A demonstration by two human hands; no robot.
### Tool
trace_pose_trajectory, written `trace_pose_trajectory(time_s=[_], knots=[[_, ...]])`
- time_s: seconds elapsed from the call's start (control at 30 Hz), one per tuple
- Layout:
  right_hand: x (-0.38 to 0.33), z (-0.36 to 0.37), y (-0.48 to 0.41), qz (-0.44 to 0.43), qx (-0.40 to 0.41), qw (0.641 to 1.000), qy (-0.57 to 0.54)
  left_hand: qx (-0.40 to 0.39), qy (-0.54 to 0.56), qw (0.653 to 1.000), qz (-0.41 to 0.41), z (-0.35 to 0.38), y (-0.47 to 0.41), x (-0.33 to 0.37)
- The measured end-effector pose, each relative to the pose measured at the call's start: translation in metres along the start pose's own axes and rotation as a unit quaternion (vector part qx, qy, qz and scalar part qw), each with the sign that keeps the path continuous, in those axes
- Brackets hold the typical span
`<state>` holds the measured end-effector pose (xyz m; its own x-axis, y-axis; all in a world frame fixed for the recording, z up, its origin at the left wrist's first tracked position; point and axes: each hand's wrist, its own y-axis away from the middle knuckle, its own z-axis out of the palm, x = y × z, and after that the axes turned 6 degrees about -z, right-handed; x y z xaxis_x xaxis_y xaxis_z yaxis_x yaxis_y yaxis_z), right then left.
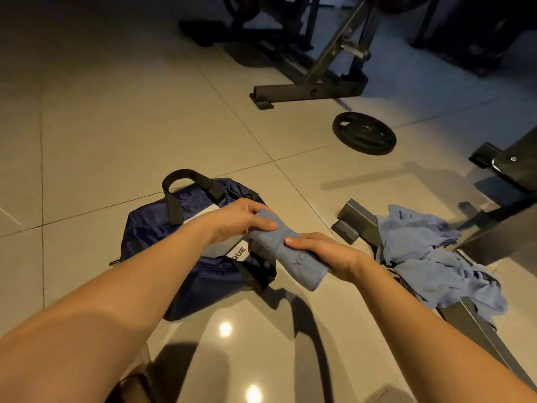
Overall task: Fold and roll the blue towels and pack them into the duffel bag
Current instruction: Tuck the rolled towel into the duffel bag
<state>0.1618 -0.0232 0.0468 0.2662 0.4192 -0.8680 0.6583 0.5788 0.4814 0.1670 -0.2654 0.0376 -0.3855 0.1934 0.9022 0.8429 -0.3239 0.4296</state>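
Observation:
A rolled light-blue towel [286,254] is held in the air between both hands, just right of the duffel bag. My left hand [238,218] grips its far end, thumb on top. My right hand [328,254] grips its near end. The navy duffel bag [174,237] lies on the tiled floor with black handles and a pale lining showing at its opening. A heap of loose blue towels [430,257] lies crumpled at the right, over a metal bench frame.
A grey metal bench frame [360,219] runs along the floor under the towel heap. A black weight plate [364,133] lies on the tiles behind. A dark gym machine base [305,88] stands at the back, and another piece of equipment [514,167] at the right edge.

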Motion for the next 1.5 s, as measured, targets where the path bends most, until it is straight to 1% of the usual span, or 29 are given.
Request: trace_pose_trajectory(time_s=[0.07, 0.13, 0.23, 0.3, 0.4, 0.5, 0.6, 0.63, 0.7, 0.73, 0.77, 0.8, 0.83, 0.9, 1.0, 1.07, 1.17, 1.2, 1.23, 1.3, 1.33, 1.4, 1.5], knots=[[-0.028, 0.008, -0.003, 0.012, -0.016, 0.998, -0.064, -0.002, -0.004, 1.000, 0.012, -0.025, 0.013, 0.019], [-0.047, 0.018, -0.013, 0.018, -0.022, 0.995, -0.095, 0.001, -0.022, 1.000, 0.012, -0.048, 0.020, 0.033], [-0.053, 0.031, -0.036, 0.013, -0.011, 0.997, -0.070, 0.001, -0.066, 0.998, -0.014, -0.075, 0.016, 0.038], [-0.046, 0.034, -0.053, -0.002, 0.006, 0.999, -0.038, 0.016, -0.093, 0.995, -0.036, -0.083, 0.008, 0.030], [-0.036, 0.029, -0.081, -0.024, 0.039, 0.999, 0.001, 0.069, -0.090, 0.992, -0.050, -0.094, -0.007, 0.007], [-0.033, 0.028, -0.108, -0.051, 0.063, 0.996, 0.025, 0.112, -0.048, 0.991, -0.056, -0.111, -0.021, -0.013], [-0.032, 0.030, -0.130, -0.056, 0.066, 0.995, 0.045, 0.149, -0.013, 0.987, -0.058, -0.121, -0.036, -0.028], [-0.030, 0.027, -0.136, -0.052, 0.075, 0.995, 0.049, 0.174, 0.002, 0.983, -0.059, -0.122, -0.042, -0.033], [-0.024, 0.015, -0.146, -0.043, 0.120, 0.989, 0.077, 0.242, 0.026, 0.969, -0.050, -0.128, -0.055, -0.041], [-0.020, 0.006, -0.149, -0.037, 0.153, 0.983, 0.097, 0.276, 0.007, 0.960, -0.042, -0.133, -0.063, -0.047], [-0.015, -0.004, -0.153, -0.028, 0.185, 0.976, 0.114, 0.299, -0.046, 0.952, -0.041, -0.139, -0.070, -0.052], [-0.011, -0.014, -0.156, -0.018, 0.209, 0.970, 0.126, 0.308, -0.127, 0.941, -0.050, -0.143, -0.076, -0.057], [-0.006, -0.021, -0.160, -0.009, 0.217, 0.966, 0.140, 0.312, -0.217, 0.923, -0.064, -0.145, -0.081, -0.063], [0.002, -0.028, -0.168, 0.006, 0.194, 0.966, 0.174, 0.322, -0.355, 0.875, -0.073, -0.140, -0.093, -0.078], [0.012, -0.024, -0.180, 0.021, 0.137, 0.962, 0.236, 0.320, -0.487, 0.811, -0.050, -0.127, -0.118, -0.097], [0.019, -0.019, -0.187, 0.026, 0.112, 0.949, 0.295, 0.308, -0.539, 0.782, -0.053, -0.123, -0.135, -0.104], [0.026, -0.015, -0.193, 0.029, 0.120, 0.923, 0.364, 0.292, -0.581, 0.757, -0.068, -0.124, -0.152, -0.106], [0.027, -0.016, -0.194, 0.031, 0.132, 0.916, 0.379, 0.286, -0.582, 0.758, -0.070, -0.125, -0.154, -0.106], [0.028, -0.016, -0.195, 0.036, 0.141, 0.909, 0.391, 0.284, -0.569, 0.768, -0.067, -0.126, -0.156, -0.106], [0.030, -0.018, -0.197, 0.041, 0.152, 0.900, 0.406, 0.288, -0.508, 0.809, -0.065, -0.133, -0.156, -0.106], [0.030, -0.017, -0.198, 0.041, 0.158, 0.898, 0.409, 0.292, -0.481, 0.824, -0.070, -0.138, -0.157, -0.105], [0.028, -0.015, -0.201, 0.036, 0.170, 0.896, 0.409, 0.306, -0.442, 0.840, -0.074, -0.150, -0.159, -0.097], [0.021, -0.009, -0.209, 0.013, 0.196, 0.901, 0.386, 0.316, -0.395, 0.862, -0.036, -0.163, -0.164, -0.071]])
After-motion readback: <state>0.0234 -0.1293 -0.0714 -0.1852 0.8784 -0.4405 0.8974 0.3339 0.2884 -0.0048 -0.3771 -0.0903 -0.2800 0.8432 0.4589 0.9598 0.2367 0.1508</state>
